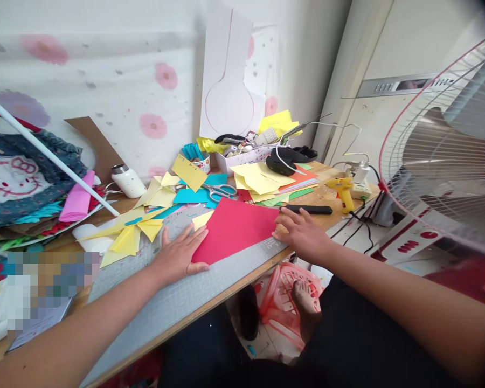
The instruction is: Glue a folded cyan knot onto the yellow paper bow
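A sheet of red paper (236, 229) lies on the grey cutting mat (173, 302) near the table's front edge. My left hand (184, 250) rests with spread fingers on the left edge of the paper, thumb apart. At the paper's right corner is my right hand (303, 231), palm down, fingers loosely spread and holding nothing that I can see. Just beyond its fingertips lies a long, thin black object (313, 209), whose kind I cannot make out. Scissors (222, 191) with grey handles lie behind the red paper.
Yellow paper pieces (127, 240) litter the mat's left side. Behind are stacked coloured sheets (262, 180) and a white box (242, 159) of tools. A yellow glue gun (343, 193) stands near a power strip at right. A fan (448, 140) is close by my right arm.
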